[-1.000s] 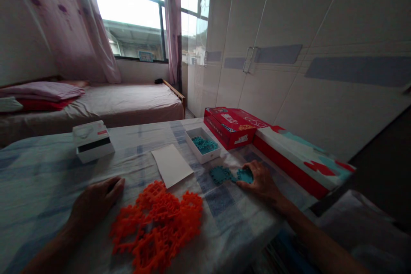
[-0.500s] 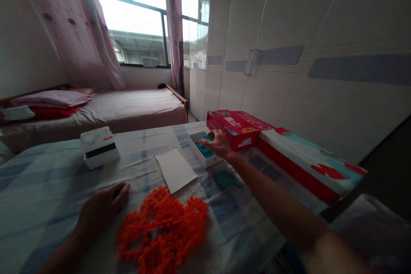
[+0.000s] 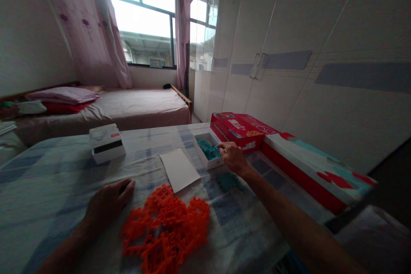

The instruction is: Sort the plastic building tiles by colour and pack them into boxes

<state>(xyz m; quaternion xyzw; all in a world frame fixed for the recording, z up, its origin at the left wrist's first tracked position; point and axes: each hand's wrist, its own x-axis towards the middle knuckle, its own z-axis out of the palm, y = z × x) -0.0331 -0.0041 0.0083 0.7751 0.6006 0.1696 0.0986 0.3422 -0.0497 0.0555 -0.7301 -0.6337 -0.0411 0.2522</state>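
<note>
My right hand (image 3: 233,156) is at the right rim of a small white open box (image 3: 212,164), its fingers loosely bent and apart, with nothing visible in them. Several teal interlocking plastic pieces (image 3: 208,149) lie inside that box. On the cloth below the wrist is another teal piece (image 3: 229,181). My left hand (image 3: 111,198) rests on the tablecloth, fingers loosely extended and holding nothing I can see. To its right spreads a heap of orange interlocking pieces (image 3: 170,222). A flat white card or lid (image 3: 180,170) lies between the heap and the box.
Another small white box (image 3: 109,153) stands at the left on the tablecloth (image 3: 147,141). Along the right side are a red box (image 3: 239,130) and a long white-and-red box (image 3: 308,165). Behind the table are a bed (image 3: 144,107) and a tall wardrobe (image 3: 279,21).
My right hand has moved from over the teal pieces to the box's right rim, uncovering them. The view has shifted slightly; my left hand stays resting on the cloth.
</note>
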